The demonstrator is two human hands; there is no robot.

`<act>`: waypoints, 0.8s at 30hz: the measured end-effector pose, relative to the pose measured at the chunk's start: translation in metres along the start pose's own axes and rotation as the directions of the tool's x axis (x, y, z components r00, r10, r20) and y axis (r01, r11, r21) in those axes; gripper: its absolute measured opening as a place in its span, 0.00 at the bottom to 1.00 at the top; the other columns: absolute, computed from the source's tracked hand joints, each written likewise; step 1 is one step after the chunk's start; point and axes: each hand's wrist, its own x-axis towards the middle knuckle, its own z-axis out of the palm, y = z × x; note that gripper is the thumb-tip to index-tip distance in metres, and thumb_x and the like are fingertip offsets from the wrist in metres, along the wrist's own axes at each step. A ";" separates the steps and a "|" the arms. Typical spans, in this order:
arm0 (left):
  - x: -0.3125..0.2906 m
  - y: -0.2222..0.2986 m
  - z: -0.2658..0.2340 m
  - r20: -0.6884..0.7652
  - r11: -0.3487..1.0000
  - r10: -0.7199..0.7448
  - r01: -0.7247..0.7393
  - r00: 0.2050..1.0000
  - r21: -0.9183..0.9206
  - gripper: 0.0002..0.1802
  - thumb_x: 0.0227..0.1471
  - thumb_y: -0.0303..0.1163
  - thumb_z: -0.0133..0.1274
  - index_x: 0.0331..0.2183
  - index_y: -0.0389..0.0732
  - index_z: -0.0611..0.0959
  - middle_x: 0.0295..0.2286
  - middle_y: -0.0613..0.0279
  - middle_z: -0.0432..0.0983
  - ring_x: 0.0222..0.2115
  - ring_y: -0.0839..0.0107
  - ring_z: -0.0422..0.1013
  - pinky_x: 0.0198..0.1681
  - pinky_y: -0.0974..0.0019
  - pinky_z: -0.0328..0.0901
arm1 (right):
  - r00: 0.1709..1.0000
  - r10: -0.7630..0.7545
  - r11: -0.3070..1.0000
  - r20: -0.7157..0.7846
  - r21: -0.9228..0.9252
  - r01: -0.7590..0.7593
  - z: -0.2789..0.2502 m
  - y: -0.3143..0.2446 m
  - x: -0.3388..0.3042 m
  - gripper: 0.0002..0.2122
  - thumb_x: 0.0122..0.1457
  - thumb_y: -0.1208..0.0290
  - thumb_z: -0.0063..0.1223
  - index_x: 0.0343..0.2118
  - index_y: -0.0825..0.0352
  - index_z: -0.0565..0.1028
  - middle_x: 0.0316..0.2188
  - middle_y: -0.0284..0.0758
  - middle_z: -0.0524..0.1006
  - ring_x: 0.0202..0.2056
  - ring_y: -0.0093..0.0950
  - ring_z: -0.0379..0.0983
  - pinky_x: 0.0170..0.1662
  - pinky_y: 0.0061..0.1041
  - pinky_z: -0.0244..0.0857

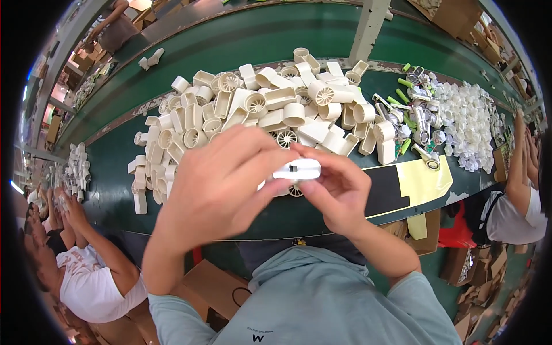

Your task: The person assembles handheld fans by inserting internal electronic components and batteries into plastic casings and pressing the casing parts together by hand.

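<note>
Both of my hands meet above the front of the bench, around a small glossy white-and-silver piece with a rounded end and a dark slot [307, 168]. My left hand [221, 178] pinches its left side between thumb and fingers and covers much of it. At the other end, my right hand [339, 187] grips with thumb and forefinger. The left hand is slightly blurred. Just beyond them lies a big heap of cream plastic fan housings [280, 98], each with a round grille end and a hollow handle. One spoked grille [295, 191] shows below the held piece.
Right of the heap lie silver-and-green fan parts [422, 123] and a pile of clear-white plastic pieces [468, 126]. A yellow sheet with a black patch [422, 181] lies at the bench's front edge. A post [368, 31] rises behind. Co-workers sit at left and right.
</note>
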 end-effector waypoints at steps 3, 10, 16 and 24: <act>0.001 0.005 -0.003 0.088 0.999 0.001 -0.005 0.996 0.048 0.18 0.42 0.26 0.68 0.39 0.37 0.85 0.33 0.58 0.78 0.32 0.58 0.76 0.32 0.60 0.70 | 0.999 0.049 0.992 -0.015 0.115 -0.047 0.004 0.013 -0.011 0.19 0.60 0.90 0.55 0.55 0.76 0.73 0.58 0.53 0.73 0.58 0.38 0.73 0.58 0.36 0.73; 0.003 0.003 -0.002 0.115 0.999 -0.037 0.039 0.993 -0.015 0.21 0.41 0.26 0.69 0.41 0.38 0.86 0.33 0.57 0.78 0.33 0.59 0.76 0.34 0.60 0.71 | 0.997 0.038 0.986 -0.061 0.163 -0.028 0.008 0.011 -0.015 0.17 0.60 0.90 0.55 0.52 0.75 0.74 0.54 0.52 0.75 0.55 0.37 0.75 0.56 0.35 0.76; -0.002 -0.003 0.020 -0.046 0.987 -0.041 0.033 0.998 -0.155 0.19 0.43 0.29 0.69 0.40 0.41 0.85 0.34 0.60 0.79 0.33 0.62 0.77 0.32 0.64 0.72 | 0.996 0.003 0.999 -0.087 0.052 0.002 0.002 -0.003 -0.010 0.15 0.60 0.88 0.57 0.49 0.73 0.72 0.52 0.52 0.76 0.54 0.37 0.76 0.53 0.34 0.77; -0.012 0.008 0.045 -0.268 0.977 0.009 -0.066 0.963 -0.202 0.22 0.42 0.26 0.72 0.43 0.38 0.85 0.37 0.56 0.80 0.34 0.64 0.76 0.34 0.66 0.71 | 0.983 -0.175 0.958 0.057 -0.222 0.183 -0.017 -0.026 -0.003 0.16 0.56 0.86 0.62 0.48 0.73 0.72 0.51 0.56 0.77 0.53 0.39 0.77 0.53 0.33 0.76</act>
